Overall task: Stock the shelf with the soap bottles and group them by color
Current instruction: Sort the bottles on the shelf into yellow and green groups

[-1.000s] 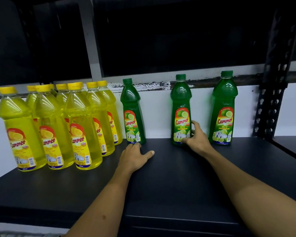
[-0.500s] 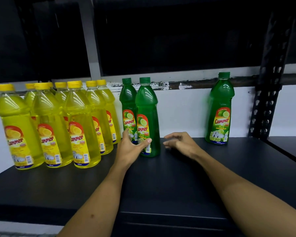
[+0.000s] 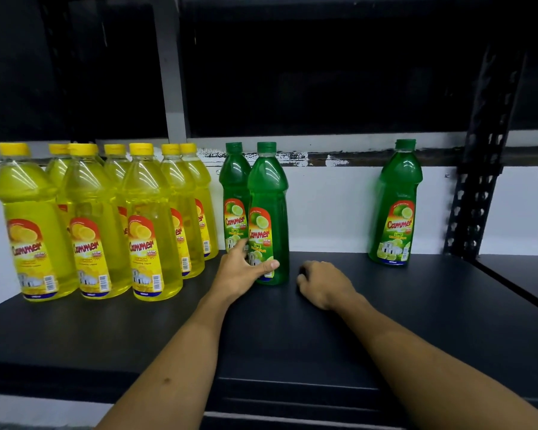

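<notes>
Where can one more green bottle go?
The bare shelf between the front green bottle and the lone green bottle is free; the right hand rests at its near edge. The left, with the yellow bottles, is crowded. The left hand touches the front green bottle.

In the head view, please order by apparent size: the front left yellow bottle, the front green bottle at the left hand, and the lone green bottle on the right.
1. Front left yellow bottle, largest.
2. Front green bottle by the left hand and lone green bottle look alike; no ranking.
The yellow one stands nearer the camera, so its true size is unsure.
</notes>
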A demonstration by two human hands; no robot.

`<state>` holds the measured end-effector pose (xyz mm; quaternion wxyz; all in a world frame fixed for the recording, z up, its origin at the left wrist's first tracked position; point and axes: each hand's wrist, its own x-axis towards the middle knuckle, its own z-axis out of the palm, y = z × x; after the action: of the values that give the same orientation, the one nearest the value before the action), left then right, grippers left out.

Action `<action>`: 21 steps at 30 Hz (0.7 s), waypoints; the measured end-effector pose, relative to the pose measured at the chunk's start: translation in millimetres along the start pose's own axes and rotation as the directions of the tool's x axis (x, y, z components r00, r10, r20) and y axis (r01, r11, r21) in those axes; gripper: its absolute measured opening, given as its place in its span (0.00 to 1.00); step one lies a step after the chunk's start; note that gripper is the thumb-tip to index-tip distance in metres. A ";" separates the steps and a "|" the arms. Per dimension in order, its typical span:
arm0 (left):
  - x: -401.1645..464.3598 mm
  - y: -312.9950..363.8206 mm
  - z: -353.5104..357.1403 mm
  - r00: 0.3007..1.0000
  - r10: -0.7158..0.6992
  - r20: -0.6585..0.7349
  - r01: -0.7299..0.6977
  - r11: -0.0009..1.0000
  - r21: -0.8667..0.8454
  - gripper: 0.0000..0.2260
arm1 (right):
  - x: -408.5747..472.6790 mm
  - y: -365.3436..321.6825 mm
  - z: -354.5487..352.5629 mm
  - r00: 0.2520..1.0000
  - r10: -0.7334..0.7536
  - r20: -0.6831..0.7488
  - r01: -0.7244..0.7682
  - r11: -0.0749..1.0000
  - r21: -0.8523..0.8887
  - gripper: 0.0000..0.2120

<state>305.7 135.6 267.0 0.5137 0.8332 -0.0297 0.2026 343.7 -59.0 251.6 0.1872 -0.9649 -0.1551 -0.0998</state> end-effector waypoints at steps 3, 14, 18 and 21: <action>-6.5 2.4 -0.3 0.998 0.014 -0.053 -0.013 1.000 0.023 0.24 | -3.2 -1.9 -2.4 1.000 0.004 -0.008 -0.004 1.000 0.004 0.17; -36.0 20.1 -12.0 0.921 0.000 -0.390 0.148 0.926 0.347 0.34 | -13.6 -8.4 -11.2 1.000 0.008 -0.005 -0.008 1.000 0.014 0.17; -36.8 21.8 -13.9 0.880 -0.054 -0.471 0.248 0.899 0.361 0.35 | -14.0 -7.4 -11.2 1.000 -0.007 -0.007 0.007 1.000 0.030 0.17; -34.1 19.2 -15.4 0.852 -0.098 -0.514 0.293 0.904 0.313 0.33 | -13.4 -6.5 -10.6 1.000 -0.013 -0.007 0.014 0.999 0.035 0.16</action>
<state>264.8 134.5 276.6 0.3515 0.8371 0.2265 0.3527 327.7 -61.0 260.0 0.2038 -0.9600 -0.1627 -0.1015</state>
